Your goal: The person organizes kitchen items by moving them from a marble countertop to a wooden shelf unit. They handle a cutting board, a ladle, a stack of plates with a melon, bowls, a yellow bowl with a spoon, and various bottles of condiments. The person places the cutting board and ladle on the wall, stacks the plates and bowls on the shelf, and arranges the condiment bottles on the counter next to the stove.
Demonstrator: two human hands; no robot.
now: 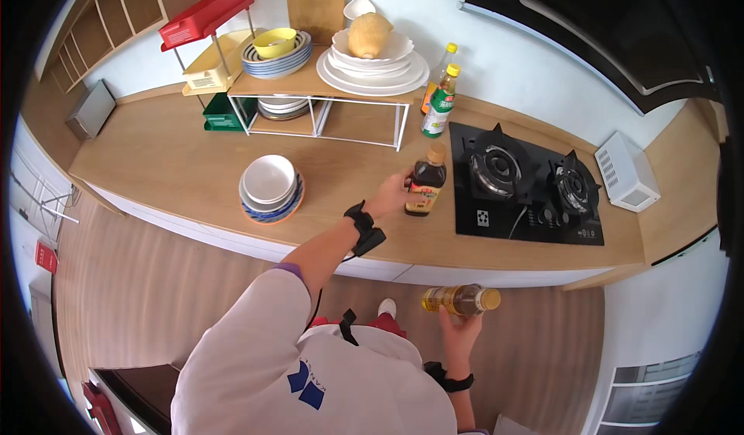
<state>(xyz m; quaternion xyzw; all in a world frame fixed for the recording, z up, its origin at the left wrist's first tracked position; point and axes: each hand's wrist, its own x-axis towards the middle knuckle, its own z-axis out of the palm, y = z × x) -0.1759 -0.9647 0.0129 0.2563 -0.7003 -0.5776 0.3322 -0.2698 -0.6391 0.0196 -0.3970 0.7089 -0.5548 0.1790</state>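
My left hand (390, 195) reaches over the wooden counter and grips a dark sauce bottle (426, 180) with an orange-brown cap, just left of the gas hob. In my right hand (460, 333), below the counter's front edge, a bottle of amber liquid (460, 299) with a yellow cap lies tilted on its side. Two yellow-capped bottles, one with a green label (440, 104) and one behind it (445, 66), stand by the wall. Stacked white bowls (269, 179) rest on a blue-patterned plate (290, 208) at the left.
A white-framed shelf (325, 139) carries white plates (372, 83), striped bowls (279, 66) and a yellow bowl (274, 42). Left of it stands a tiered rack with a red tray (203, 19). The black gas hob (482, 225) and a white box-shaped appliance (628, 170) are at the right.
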